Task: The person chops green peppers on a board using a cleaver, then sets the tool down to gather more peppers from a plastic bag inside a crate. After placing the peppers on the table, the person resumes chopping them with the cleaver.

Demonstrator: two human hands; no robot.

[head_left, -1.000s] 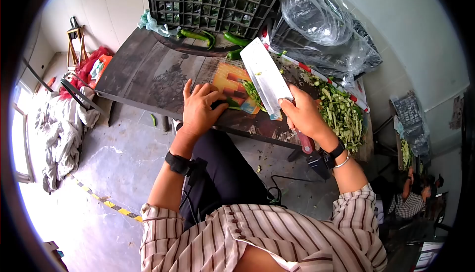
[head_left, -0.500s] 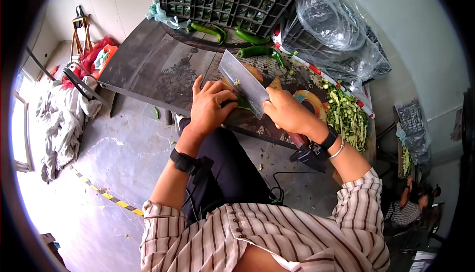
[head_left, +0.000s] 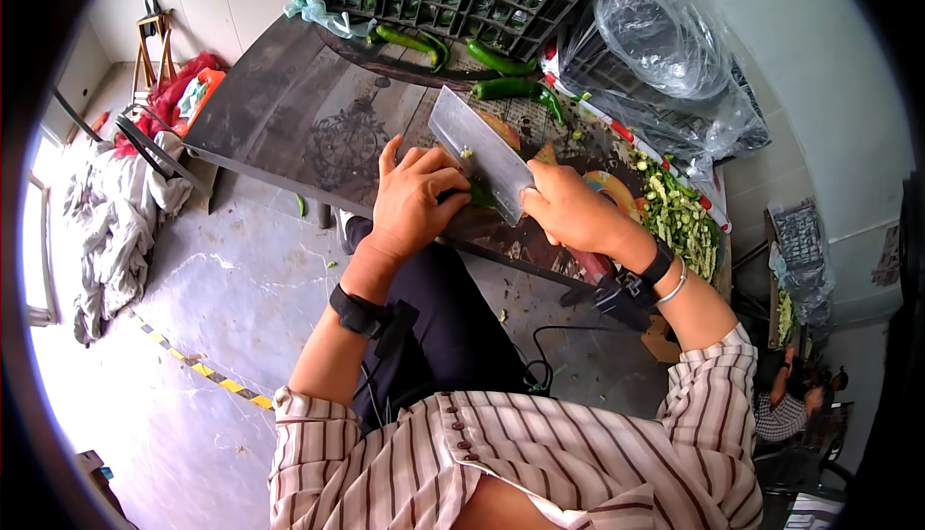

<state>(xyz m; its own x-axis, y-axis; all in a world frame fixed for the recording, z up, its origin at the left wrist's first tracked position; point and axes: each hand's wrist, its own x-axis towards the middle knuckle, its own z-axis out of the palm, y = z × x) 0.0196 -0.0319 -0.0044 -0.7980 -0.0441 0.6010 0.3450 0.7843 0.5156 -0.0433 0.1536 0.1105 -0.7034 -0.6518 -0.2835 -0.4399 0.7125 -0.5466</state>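
Note:
My right hand (head_left: 568,204) grips a broad cleaver (head_left: 479,156), its blade slanting up to the left with bits of green stuck on it. Close to the blade's left side, my left hand (head_left: 416,200) has its fingers curled over a green pepper (head_left: 479,197), most of which is hidden by the hand and blade. Whole green peppers (head_left: 506,89) lie beyond the blade on the dark table (head_left: 279,125). A heap of chopped green pieces (head_left: 679,222) sits at the table's right end, to the right of my right hand.
A black crate (head_left: 453,0) of wrapped greens stands at the table's back. Clear plastic bags (head_left: 665,39) lie at the back right, by a red-and-white strip (head_left: 617,129). Another person (head_left: 782,410) is at the far right. Grey cloth (head_left: 120,226) lies on the left floor.
The view has shifted slightly. The cleaver remains in my right hand beside my left fingers, with its blade at nearly the same angle.

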